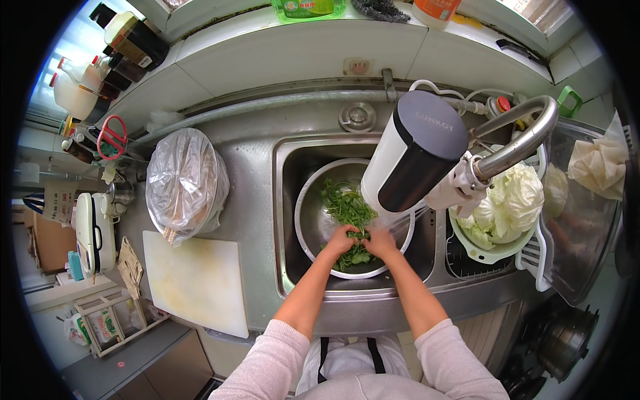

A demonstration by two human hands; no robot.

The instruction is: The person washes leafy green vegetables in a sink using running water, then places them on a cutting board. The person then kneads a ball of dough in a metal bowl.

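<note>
Both hands are inside a wide stainless steel basin (306,235), which sits in the sink (290,270). A bunch of leafy green herbs (346,202), resembling coriander, lies in it. My left hand (341,241) grips the stems. Close by, my right hand (380,242) holds the same bunch, slightly blurred. Leaves stick out both above and below the hands. Water runs from the electric faucet (420,150) beside my right hand. The faucet's bulky body hides the basin's upper right part.
Left of the sink are a plastic-covered bowl (186,182) and a white cutting board (197,285). To the right, a colander (487,256) holds cabbage (515,200). The curved metal spout (525,145) overhangs the counter. Red-handled scissors (112,137) stand at far left; a pot (562,337) is lower right.
</note>
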